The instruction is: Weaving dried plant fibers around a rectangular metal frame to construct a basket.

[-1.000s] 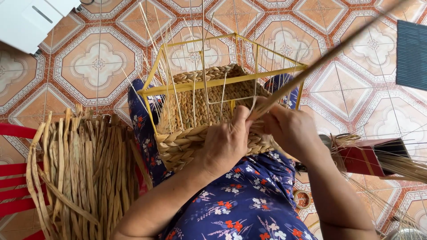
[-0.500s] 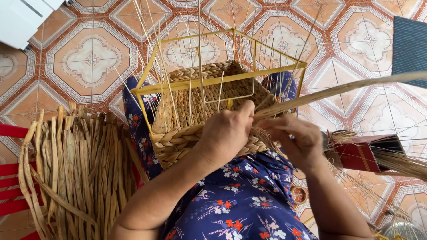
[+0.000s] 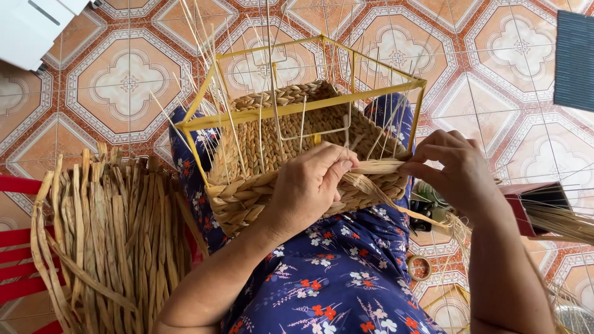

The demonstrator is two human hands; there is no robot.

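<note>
Evidently, my left hand (image 3: 309, 192) pinched the flat tan dried-reed strand (image 3: 377, 167) at centre frame against the half-woven straw basket on its yellow wire frame (image 3: 297, 111), which rested on my lap. My right hand (image 3: 455, 173) gripped the same strand just beside it. I judged the strand light, pliant and brittle if kinked, best held close to the weave. The braided rim felt coarse.
</note>
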